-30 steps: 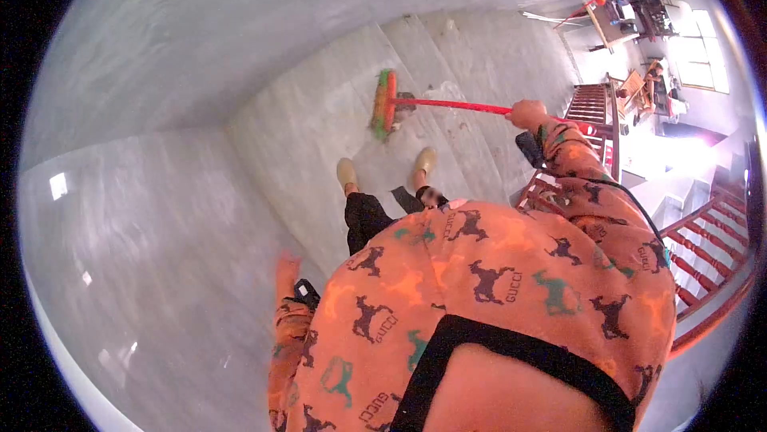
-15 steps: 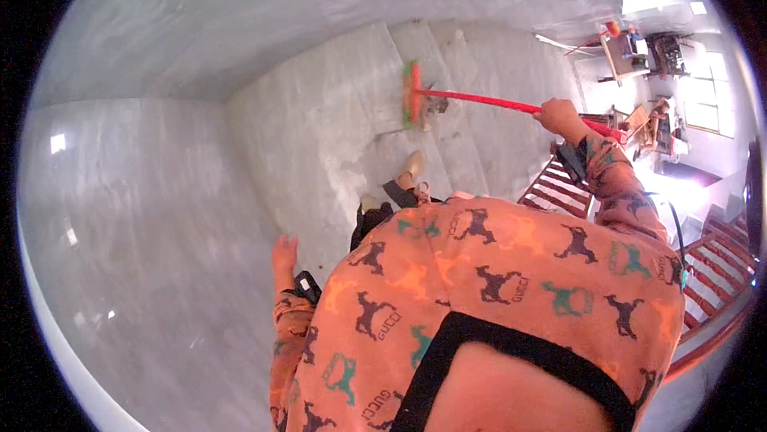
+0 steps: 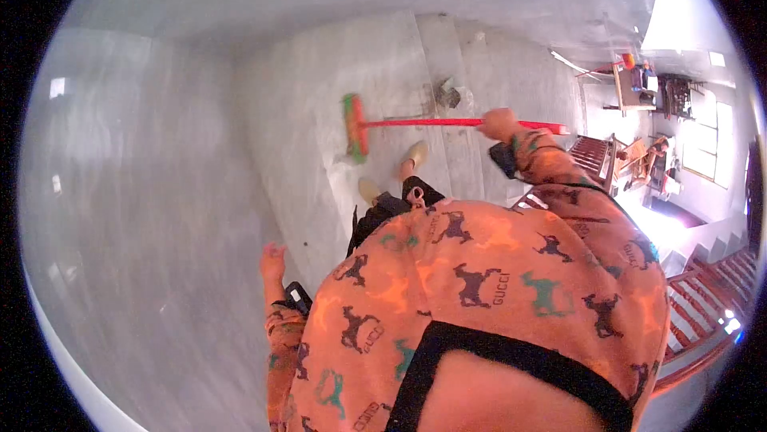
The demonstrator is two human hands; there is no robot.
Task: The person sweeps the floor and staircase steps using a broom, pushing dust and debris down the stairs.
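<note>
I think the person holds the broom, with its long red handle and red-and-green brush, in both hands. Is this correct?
Not quite: the number of hands is wrong. In the head view, only the right hand holds the broom with its long red handle and red-and-green brush; the left hand is apart from it.

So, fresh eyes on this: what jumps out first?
The orange horse-print top, filling the lower middle. Then the red-handled broom across the centre, gripped in the right hand, its green-and-orange head out to the left. A small dark heap sits on the pale floor just above the handle in the picture.
</note>
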